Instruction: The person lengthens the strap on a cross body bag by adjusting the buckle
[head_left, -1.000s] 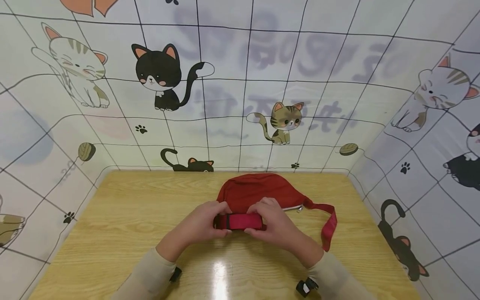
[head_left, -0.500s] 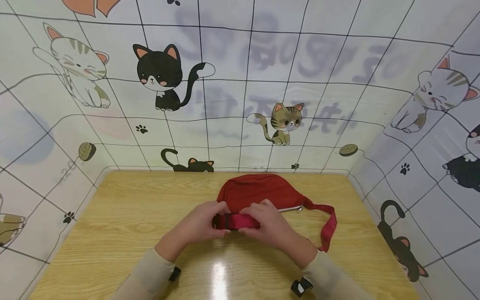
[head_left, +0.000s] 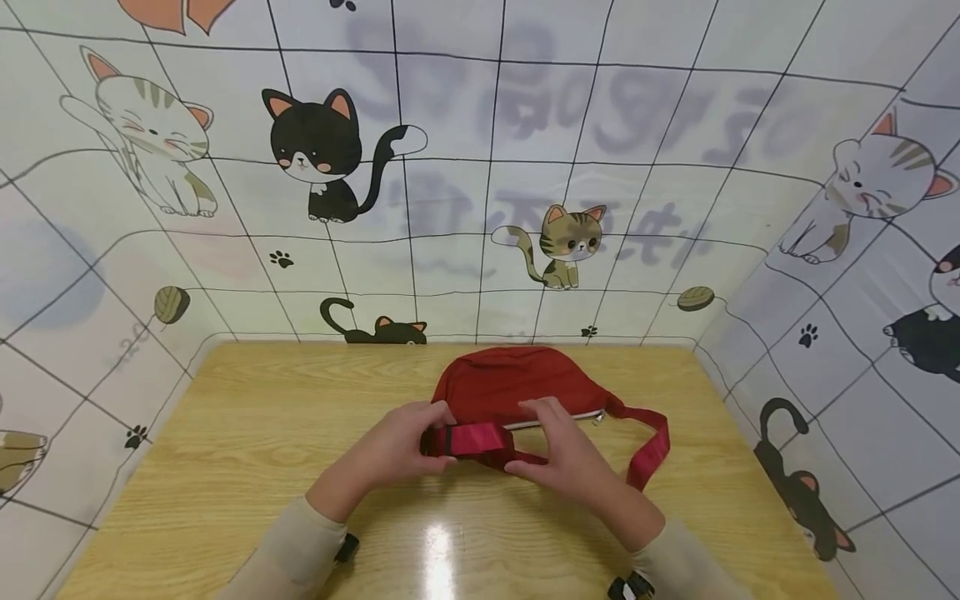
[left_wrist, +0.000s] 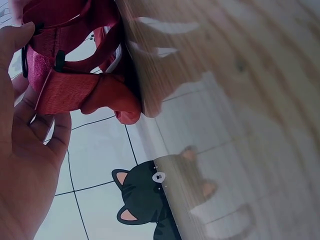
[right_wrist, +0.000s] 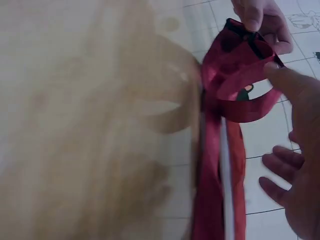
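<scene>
A red waist bag (head_left: 517,379) lies on the wooden table, its white zipper edge toward me. My left hand (head_left: 401,442) pinches the bag's red strap (head_left: 480,439) at a black buckle piece (head_left: 448,440), thumb in front and fingers behind. In the left wrist view the strap's folded webbing (left_wrist: 65,92) sits between thumb and fingers. To the right, my right hand (head_left: 570,458) has its thumb and fingers spread apart beside the looped strap. The right wrist view shows the strap loop (right_wrist: 245,110) standing out near the right hand (right_wrist: 307,145), gripped only by the left.
The strap's other end (head_left: 651,450) curves off the bag's right corner onto the table (head_left: 262,417). A zipper pull (head_left: 597,418) hangs there. Cat-printed white sheeting (head_left: 450,167) walls the back and sides.
My right hand was holding the strap's folded part; it has let go and moved right, fingers spread. The strap loop now stands more open. The left hand stays nearly in place.
</scene>
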